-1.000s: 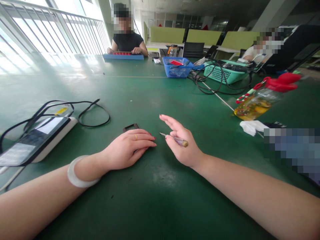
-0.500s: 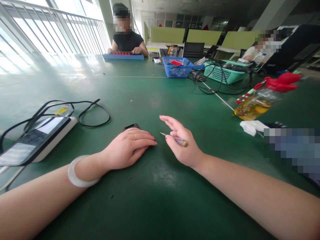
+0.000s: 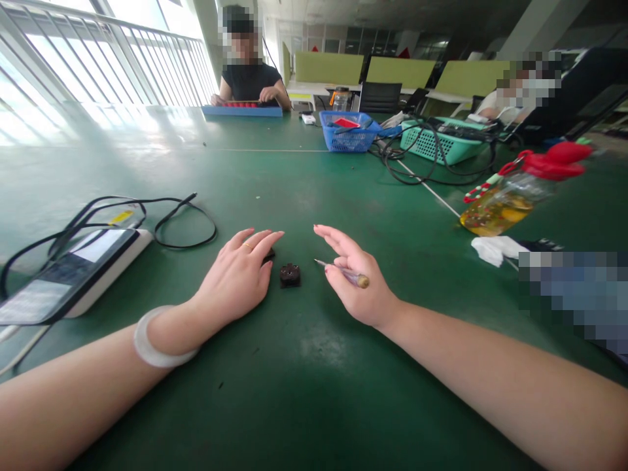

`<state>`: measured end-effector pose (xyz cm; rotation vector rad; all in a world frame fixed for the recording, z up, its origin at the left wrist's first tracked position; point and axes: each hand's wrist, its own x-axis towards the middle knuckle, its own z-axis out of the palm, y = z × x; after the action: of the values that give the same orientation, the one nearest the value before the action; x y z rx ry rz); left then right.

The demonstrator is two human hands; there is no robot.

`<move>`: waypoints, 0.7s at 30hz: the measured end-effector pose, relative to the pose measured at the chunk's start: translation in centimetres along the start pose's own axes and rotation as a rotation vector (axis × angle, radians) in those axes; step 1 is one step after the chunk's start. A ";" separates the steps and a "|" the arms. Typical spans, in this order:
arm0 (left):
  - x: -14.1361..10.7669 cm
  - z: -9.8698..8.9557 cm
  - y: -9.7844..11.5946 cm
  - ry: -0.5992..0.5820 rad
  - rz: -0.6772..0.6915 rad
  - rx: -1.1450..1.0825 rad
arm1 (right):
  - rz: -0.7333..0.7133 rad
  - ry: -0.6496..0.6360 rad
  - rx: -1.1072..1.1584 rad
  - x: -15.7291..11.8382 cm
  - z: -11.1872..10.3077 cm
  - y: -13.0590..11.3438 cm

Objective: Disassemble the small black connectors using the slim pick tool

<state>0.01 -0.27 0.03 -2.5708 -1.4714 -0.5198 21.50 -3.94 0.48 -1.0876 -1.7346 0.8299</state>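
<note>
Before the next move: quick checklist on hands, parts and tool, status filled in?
1. Pointed tool held in the right hand: ok, tip toward the left.
2. Small dark block fully visible between the hands: ok, on the table.
3. Left hand off the block: ok, a gap shows beside the thumb.
4. Tool tip on the block: not ok, it sits apart, to the block's right.
5. Second dark part in plain view: not ok, mostly hidden behind the left hand; whether the fingers touch it: cannot tell.
6. Black cable apart from both hands: ok.
</note>
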 end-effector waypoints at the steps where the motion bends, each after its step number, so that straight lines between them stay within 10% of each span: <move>1: 0.0 0.2 -0.1 -0.026 -0.020 0.016 | 0.004 -0.001 0.002 0.0 0.0 0.0; 9: 0.2 0.4 -0.5 -0.112 0.048 -0.049 | 0.002 -0.005 -0.001 0.0 0.0 -0.1; 21: -0.4 -0.5 0.3 0.064 0.149 -0.268 | -0.019 0.000 -0.023 0.0 0.0 0.3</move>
<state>-0.02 -0.87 0.41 -2.8055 -1.2528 -0.8202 21.65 -3.83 0.18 -1.0847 -1.7559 0.8006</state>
